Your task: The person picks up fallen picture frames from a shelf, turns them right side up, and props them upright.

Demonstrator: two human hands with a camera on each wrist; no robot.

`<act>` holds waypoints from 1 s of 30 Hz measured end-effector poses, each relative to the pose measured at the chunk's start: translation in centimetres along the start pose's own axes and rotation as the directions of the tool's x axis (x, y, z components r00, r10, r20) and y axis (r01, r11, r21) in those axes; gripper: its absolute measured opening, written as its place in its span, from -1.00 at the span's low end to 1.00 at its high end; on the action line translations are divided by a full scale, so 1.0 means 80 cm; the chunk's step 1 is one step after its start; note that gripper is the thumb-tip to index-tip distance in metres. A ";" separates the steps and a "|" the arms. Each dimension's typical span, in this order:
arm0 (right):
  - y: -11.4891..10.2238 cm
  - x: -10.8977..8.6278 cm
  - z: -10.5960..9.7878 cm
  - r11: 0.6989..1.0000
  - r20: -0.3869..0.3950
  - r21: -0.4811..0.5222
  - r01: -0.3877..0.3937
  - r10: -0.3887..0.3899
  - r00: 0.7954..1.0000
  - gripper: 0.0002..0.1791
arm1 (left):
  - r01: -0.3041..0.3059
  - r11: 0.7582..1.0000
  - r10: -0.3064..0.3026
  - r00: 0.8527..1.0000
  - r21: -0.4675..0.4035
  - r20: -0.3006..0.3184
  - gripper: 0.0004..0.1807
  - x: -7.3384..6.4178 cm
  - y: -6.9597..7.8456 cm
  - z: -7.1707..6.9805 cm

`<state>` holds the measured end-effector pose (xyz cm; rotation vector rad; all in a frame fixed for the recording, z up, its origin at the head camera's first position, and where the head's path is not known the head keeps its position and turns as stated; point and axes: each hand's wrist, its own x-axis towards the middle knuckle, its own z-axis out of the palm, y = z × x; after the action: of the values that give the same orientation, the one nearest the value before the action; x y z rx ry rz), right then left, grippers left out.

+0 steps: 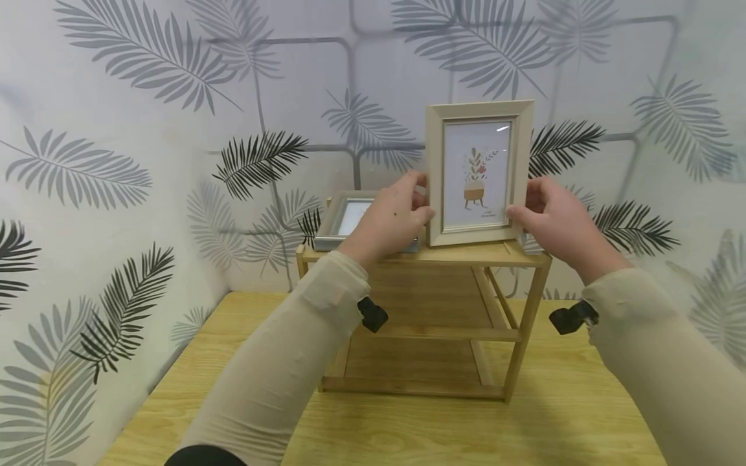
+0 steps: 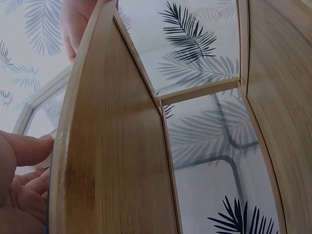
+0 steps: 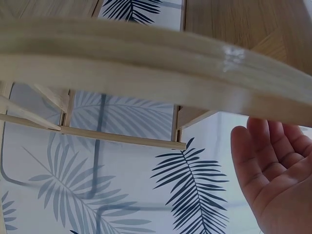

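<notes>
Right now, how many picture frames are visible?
2: the cream picture frame, upright between left hand and right hand; the gray picture frame, lying on the wooden shelf, partly behind left hand. Others may be hidden.

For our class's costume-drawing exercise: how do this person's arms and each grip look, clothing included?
The left sleeve and right sleeve are long, beige and lightly creased. A small black attachment juts from the left one, a similar attachment from the right. Curved black material shows low on the left sleeve. The left grip and right grip wear no gloves.
</notes>
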<state>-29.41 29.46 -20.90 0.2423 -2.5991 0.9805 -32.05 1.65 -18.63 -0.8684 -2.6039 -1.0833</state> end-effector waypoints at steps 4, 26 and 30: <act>0.002 -0.003 -0.001 1.000 -0.004 0.010 -0.004 0.004 1.000 -0.16 | 0.010 1.000 -0.010 1.000 0.011 0.009 -0.44 0.001 0.000 0.000; 0.004 -0.021 0.002 0.997 -0.074 0.081 0.017 -0.011 0.997 -0.29 | 0.046 0.991 -0.052 0.998 0.125 0.043 -0.37 0.010 0.005 0.004; 0.004 -0.021 0.002 0.996 -0.066 0.092 0.013 -0.007 0.998 -0.25 | 0.041 0.988 -0.048 0.998 0.148 0.042 -0.38 0.010 0.006 0.004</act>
<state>-28.02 29.67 -21.84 0.2422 -2.4947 1.0883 -32.39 2.50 -18.28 -0.8143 -2.7117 -0.8777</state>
